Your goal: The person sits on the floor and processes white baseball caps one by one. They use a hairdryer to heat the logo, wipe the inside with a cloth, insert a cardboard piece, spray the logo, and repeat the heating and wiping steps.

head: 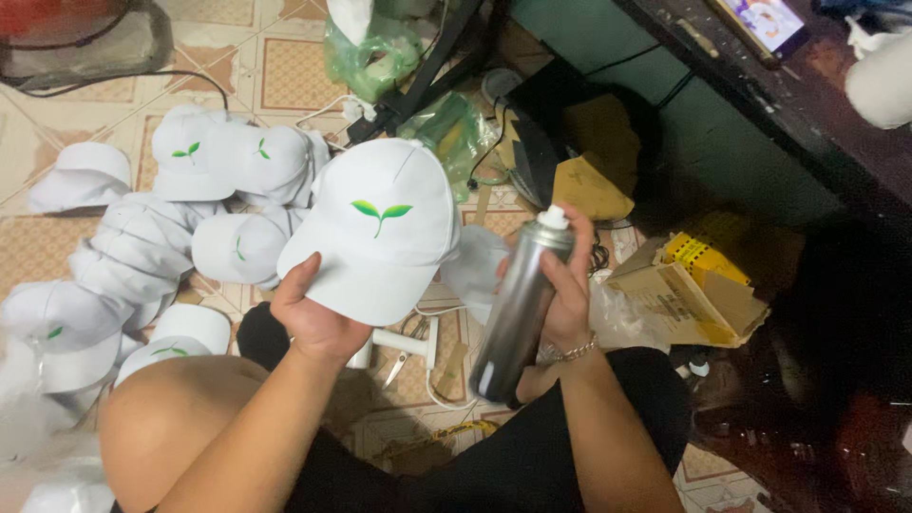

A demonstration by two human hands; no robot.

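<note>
My left hand [315,318] grips a white cap [375,233] by its brim, the crown facing me with a green sprout emblem on the front. My right hand [568,285] is wrapped around a silver spray can [518,313] with a white nozzle on top, held upright just right of the cap, forefinger near the nozzle. A bracelet sits on my right wrist. My bare knee fills the lower left.
A heap of several white caps [161,237] with the same emblem lies on the tiled floor at left. Green plastic bags [375,52], cables, torn cardboard and a yellow box [698,275] lie at right. Scissors [404,356] lie below the cap. A dark table edge [760,85] runs along the upper right.
</note>
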